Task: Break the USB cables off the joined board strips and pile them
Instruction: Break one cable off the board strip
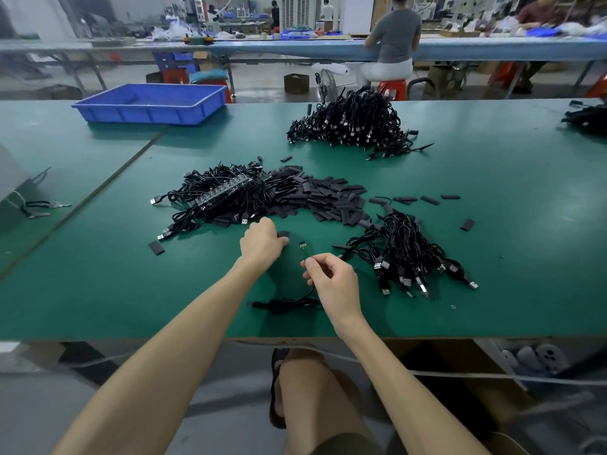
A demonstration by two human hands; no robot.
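Green board (304, 250) in pinching right hand (335, 284)

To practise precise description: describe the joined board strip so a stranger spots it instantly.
From the blue tray on the table, come nearer to the cable tangle left of the black pieces. The board strip lies across its top: a long straight bar among looping cables.

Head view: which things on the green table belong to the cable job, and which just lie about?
Job: small board with its cable, pinched by right hand; joined board strip; near cable pile; far cable pile.
Lying about: blue tray; hand tools; floor fan.
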